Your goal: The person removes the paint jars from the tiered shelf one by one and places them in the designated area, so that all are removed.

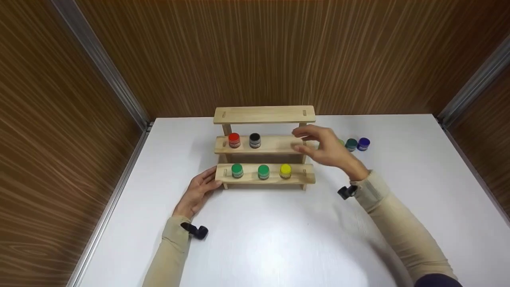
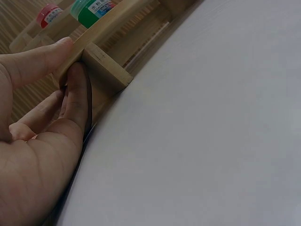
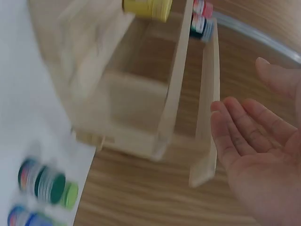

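A three-tier wooden rack stands on the white table. My left hand grips the left end of its lowest shelf, thumb on top and fingers beneath, as the left wrist view shows. The right hand hovers by the right end of the middle shelf, fingers apart from the thumb, holding nothing. On the middle shelf are a red-lidded jar and a black-lidded jar. The lowest shelf bears two green-lidded jars and a yellow-lidded jar.
Right of the rack, a dark green jar and a purple-blue jar stand on the table, with a light green jar beside them, mostly behind my right hand in the head view. Wood-grain panels rise at the back and sides.
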Motion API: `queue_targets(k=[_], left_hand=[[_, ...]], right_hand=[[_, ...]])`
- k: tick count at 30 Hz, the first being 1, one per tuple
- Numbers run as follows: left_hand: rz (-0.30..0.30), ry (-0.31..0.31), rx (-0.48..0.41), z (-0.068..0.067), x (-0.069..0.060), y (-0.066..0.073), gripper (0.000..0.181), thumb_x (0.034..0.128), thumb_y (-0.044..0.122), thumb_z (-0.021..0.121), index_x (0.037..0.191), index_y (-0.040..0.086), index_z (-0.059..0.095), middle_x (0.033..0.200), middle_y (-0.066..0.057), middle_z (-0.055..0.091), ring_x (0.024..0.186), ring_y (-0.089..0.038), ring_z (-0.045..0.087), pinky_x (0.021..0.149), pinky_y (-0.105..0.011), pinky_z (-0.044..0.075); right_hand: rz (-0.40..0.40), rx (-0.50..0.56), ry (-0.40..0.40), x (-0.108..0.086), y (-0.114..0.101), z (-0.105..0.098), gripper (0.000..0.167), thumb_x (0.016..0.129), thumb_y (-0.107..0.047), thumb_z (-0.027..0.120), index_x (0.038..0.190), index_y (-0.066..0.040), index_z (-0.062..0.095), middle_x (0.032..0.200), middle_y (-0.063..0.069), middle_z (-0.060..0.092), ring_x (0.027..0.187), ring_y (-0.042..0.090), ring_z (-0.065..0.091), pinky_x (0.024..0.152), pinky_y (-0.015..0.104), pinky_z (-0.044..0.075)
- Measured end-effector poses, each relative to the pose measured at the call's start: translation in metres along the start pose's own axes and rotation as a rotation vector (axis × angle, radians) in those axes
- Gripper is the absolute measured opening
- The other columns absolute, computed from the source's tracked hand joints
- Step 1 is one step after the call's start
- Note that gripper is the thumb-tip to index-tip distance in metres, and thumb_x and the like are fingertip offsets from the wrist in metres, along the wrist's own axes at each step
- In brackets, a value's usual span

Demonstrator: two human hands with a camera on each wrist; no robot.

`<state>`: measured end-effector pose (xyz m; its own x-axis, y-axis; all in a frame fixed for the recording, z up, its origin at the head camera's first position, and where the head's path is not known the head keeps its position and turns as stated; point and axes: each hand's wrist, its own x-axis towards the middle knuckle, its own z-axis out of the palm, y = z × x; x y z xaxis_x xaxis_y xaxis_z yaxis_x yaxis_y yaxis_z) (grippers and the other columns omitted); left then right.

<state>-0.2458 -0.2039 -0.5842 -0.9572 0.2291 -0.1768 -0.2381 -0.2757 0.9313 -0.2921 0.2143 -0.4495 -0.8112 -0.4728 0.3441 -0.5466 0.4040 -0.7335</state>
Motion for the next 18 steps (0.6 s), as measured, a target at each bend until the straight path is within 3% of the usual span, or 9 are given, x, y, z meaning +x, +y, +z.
queue_targets(k=[8,18], left_hand=[[-0.004,-0.012,0.016,0.000,0.001,0.001,0.075,0.0992,-0.007,0.067,0.165,-0.005,0.031,0.168,-0.027,0.036,0.145,-0.029,0.052,0.113,-0.026,0.051],[-0.011,0.007,-0.010,0.000,0.001,0.002,0.075,0.0976,-0.009,0.067,0.164,-0.005,0.032,0.168,-0.027,0.037,0.144,-0.027,0.054,0.113,-0.026,0.052]], right_hand=[[0.032,0.040,-0.015,0.021,-0.007,0.035,0.049,0.100,-0.014,0.077,0.143,0.004,0.063,0.143,0.028,0.065,0.132,0.042,0.064,0.114,0.054,0.053],[0.093,0.022,-0.046,0.045,-0.008,0.067,0.057,0.101,-0.017,0.076,0.151,0.001,0.056,0.149,0.023,0.062,0.133,0.036,0.065,0.114,0.047,0.054]])
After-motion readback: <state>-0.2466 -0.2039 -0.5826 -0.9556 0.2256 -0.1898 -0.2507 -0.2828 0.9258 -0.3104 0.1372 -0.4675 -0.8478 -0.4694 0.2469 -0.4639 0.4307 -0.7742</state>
